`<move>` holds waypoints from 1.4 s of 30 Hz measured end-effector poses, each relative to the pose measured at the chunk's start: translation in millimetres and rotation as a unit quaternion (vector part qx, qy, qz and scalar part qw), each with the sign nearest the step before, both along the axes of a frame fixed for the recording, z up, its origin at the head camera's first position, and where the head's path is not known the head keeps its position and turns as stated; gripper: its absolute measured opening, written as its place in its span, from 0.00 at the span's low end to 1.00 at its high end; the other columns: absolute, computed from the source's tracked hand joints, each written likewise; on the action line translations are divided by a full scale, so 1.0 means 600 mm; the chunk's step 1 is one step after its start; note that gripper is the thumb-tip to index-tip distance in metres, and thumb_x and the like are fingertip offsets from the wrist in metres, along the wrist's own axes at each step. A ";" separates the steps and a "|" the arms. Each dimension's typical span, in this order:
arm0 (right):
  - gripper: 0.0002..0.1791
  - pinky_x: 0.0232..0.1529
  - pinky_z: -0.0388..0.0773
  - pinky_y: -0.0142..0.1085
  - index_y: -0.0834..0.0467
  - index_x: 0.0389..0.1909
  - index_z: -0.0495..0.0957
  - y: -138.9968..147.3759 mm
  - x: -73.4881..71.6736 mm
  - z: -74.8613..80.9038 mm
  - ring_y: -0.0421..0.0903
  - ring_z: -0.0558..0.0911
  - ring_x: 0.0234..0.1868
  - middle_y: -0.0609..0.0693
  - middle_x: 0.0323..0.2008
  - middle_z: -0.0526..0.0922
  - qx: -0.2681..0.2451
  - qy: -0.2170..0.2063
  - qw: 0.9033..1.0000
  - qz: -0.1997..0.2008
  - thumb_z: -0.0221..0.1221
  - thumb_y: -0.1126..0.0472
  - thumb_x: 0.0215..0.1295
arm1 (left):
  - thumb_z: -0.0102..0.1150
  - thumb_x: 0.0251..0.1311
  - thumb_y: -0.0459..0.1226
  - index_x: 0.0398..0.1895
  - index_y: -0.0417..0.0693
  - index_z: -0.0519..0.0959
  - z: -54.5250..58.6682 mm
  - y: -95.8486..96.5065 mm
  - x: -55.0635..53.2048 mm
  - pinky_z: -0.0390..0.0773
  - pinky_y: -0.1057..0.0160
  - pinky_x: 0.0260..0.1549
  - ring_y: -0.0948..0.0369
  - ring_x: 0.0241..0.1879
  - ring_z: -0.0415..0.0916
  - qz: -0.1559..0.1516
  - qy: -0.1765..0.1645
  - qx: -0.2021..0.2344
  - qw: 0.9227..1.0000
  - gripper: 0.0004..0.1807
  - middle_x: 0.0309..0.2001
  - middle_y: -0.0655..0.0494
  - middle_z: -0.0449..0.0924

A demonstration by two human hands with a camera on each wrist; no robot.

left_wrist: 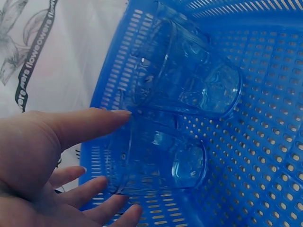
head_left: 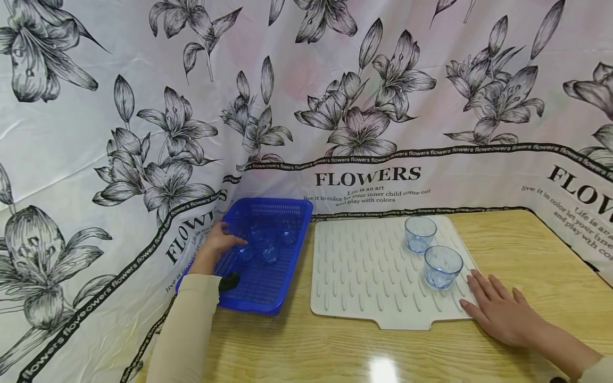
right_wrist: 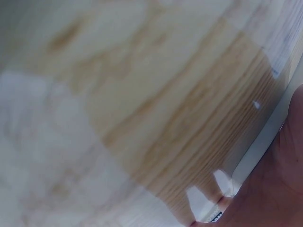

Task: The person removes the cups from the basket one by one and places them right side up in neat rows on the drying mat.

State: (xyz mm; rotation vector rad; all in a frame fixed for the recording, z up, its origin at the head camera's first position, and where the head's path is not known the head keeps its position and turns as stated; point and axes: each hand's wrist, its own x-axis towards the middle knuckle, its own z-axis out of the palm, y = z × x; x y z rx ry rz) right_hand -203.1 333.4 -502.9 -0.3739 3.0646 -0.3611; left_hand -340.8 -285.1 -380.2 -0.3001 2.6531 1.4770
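Observation:
My left hand (head_left: 219, 243) reaches over the left side of a blue plastic basket (head_left: 258, 307) that holds several clear blue glasses (head_left: 270, 254). In the left wrist view its thumb (left_wrist: 97, 124) is stretched out and the fingers are spread loosely around the open end of a glass (left_wrist: 187, 163) lying on its side. Another tilted glass (left_wrist: 220, 90) lies just above. My right hand (head_left: 505, 316) rests flat on the table, fingertips at the right edge of a white ridged draining board (head_left: 359, 276). Two glasses (head_left: 442, 268) (head_left: 420, 236) stand on the board's right part.
The wooden table (head_left: 297, 351) extends in front of the board and to its right. Behind and to the left hangs a white flower-printed cloth (head_left: 287, 106), close against the basket's far and left sides. A dark object (head_left: 229, 282) shows by the left wrist.

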 end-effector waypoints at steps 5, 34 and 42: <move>0.44 0.60 0.46 0.80 0.73 0.76 0.55 -0.001 0.000 0.000 0.78 0.52 0.73 0.72 0.76 0.53 0.002 0.001 1.000 0.000 0.42 0.38 0.81 | 0.69 0.53 0.26 0.79 0.30 0.44 -0.006 0.000 0.000 0.59 0.40 0.72 0.32 0.73 0.55 0.001 0.002 0.001 1.000 0.55 0.75 0.24 0.53; 0.43 0.60 0.45 0.80 0.73 0.75 0.56 -0.003 0.003 0.000 0.78 0.53 0.73 0.73 0.75 0.55 -0.008 0.006 1.000 0.000 0.44 0.39 0.80 | 0.70 0.57 0.30 0.77 0.28 0.50 -0.034 0.006 -0.006 0.63 0.37 0.69 0.32 0.70 0.59 0.002 -0.009 -0.049 0.999 0.50 0.72 0.25 0.58; 0.44 0.60 0.45 0.80 0.73 0.75 0.56 -0.004 0.002 0.003 0.78 0.52 0.73 0.73 0.76 0.54 -0.006 0.001 1.000 -0.001 0.44 0.38 0.80 | 0.69 0.58 0.30 0.78 0.27 0.47 -0.044 0.001 -0.012 0.61 0.37 0.70 0.32 0.71 0.57 0.002 -0.013 -0.042 0.999 0.51 0.72 0.24 0.57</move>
